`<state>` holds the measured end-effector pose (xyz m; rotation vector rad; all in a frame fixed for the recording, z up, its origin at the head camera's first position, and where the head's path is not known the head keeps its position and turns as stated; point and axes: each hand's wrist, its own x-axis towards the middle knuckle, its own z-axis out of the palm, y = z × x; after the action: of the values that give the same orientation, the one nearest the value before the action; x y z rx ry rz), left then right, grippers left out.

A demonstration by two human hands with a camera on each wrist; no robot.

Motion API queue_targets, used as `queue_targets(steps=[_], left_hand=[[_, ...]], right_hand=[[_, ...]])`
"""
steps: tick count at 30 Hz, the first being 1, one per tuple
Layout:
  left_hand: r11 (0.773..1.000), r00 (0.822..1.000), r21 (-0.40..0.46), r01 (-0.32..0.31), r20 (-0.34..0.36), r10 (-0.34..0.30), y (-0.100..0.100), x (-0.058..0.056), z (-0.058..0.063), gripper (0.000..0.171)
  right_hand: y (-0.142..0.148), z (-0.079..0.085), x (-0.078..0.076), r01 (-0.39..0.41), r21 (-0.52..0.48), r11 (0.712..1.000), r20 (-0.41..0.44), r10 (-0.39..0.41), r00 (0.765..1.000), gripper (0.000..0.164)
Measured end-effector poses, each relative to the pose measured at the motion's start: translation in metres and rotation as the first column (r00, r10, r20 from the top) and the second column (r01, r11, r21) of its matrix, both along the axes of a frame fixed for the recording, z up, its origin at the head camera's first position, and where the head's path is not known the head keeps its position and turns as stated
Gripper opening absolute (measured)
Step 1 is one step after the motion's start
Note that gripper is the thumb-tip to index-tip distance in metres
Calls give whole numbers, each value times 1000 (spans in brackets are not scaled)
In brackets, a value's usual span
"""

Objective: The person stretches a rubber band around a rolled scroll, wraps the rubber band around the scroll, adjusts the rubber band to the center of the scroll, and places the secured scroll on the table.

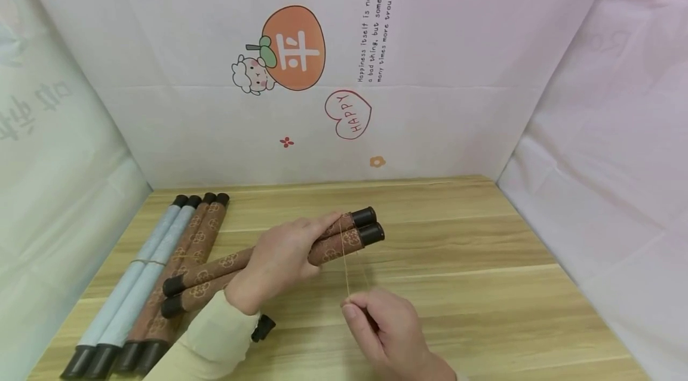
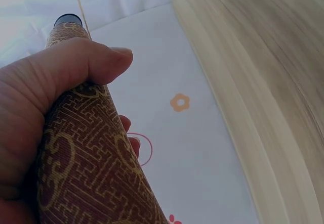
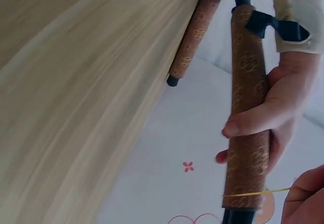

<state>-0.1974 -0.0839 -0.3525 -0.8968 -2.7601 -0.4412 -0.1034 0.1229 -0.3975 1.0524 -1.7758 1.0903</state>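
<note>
My left hand (image 1: 279,255) grips a pair of brown patterned scroll rolls (image 1: 344,245) from above, around their middle. The rolls lie side by side, tilted up to the right, with black end caps (image 1: 373,233). A thin yellowish rubber band (image 1: 346,267) loops around them near the right end. My right hand (image 1: 387,327) pinches that band between thumb and curled fingers and pulls it taut toward me. In the left wrist view the left thumb (image 2: 101,62) presses across the brown brocade. The right wrist view shows the band (image 3: 276,190) stretched from the roll to the right fingers.
Pale blue scroll rolls (image 1: 137,273) and other brown scroll rolls (image 1: 200,234) lie together on the left of the wooden table (image 1: 457,285), a band across them. White printed cloth (image 1: 430,118) stands behind and at both sides. A black clip (image 1: 263,328) sits at the left cuff.
</note>
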Motion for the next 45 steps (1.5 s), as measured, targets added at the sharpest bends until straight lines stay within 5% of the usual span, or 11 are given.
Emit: queue_targets(steps=[11,16,19,26,28,30,33,37,39,41,45], left_hand=[[998,998,27,-56,30,56,-7,-7,3,104],[997,998,42,-67,8,66,-9,-8,7,104],[996,997,45,-73,-15,74,-10,-7,9,104],[997,995,41,-68,-72,71,-11,-1,13,103],[997,994,44,-64,-87,67,-12,0,14,103],[997,993,44,-58,-104,62,-12,1,14,103],[998,991,44,-45,-122,50,-12,1,13,102],[998,993,50,-29,-113,34,-10,2,12,100],[999,995,49,-23,-97,28,-8,3,12,101],[999,996,44,-20,-84,23,-7,4,12,102],[999,998,35,-7,-69,9,-5,6,12,104]], right_hand=[[0,-1,18,43,10,999,9,-43,999,15],[2,-6,32,111,-7,994,265,-105,959,21],[0,-2,41,169,-37,985,536,-123,835,27],[0,12,37,214,-39,976,918,-49,394,23],[3,13,32,171,-30,985,953,-23,302,32],[6,12,28,126,-4,992,964,-29,264,37],[7,9,26,98,57,993,925,-90,368,25],[6,-1,22,95,113,989,595,-144,791,12],[5,-2,16,78,116,990,306,-110,945,14],[4,2,8,33,116,993,58,-40,998,14],[1,17,-5,-10,121,993,-233,38,972,27]])
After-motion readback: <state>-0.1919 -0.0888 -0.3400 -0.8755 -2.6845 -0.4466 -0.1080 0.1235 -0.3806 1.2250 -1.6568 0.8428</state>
